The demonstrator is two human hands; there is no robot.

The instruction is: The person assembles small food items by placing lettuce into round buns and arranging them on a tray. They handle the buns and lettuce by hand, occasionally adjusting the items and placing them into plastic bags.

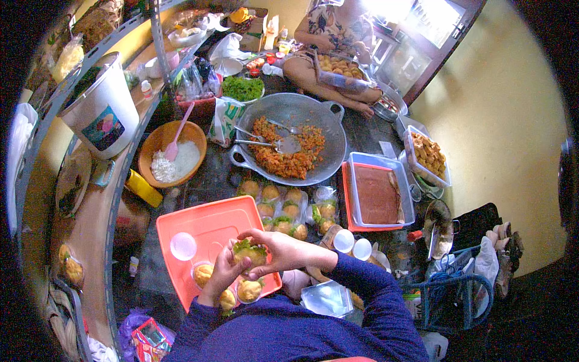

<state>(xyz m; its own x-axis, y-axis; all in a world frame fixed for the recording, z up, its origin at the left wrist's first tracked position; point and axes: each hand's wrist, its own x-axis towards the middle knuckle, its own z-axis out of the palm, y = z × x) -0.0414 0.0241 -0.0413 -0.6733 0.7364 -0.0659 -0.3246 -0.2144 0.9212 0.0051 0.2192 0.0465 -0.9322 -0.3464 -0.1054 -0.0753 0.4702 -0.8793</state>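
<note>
The dark floor [212, 181] bears an orange lid [211, 224] beneath both hands [278, 246], packed buns [291, 210] just beyond them, a metal pan [333, 140] farther off, an orange bowl [194, 137] farther left.

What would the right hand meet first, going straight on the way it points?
The right hand would likely press into the lettuce-filled bun first, with the left hand just beyond; exact depth is unclear.

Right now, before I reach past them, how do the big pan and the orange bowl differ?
The pan is grey metal and clearly wider; the bowl is orange and smaller. The pan has loop handles; the bowl shows none. The pan holds orange-brown filling with metal utensils lying in it; the bowl holds white food with a pink spoon leaning in it. Both are round and uncovered.
</note>
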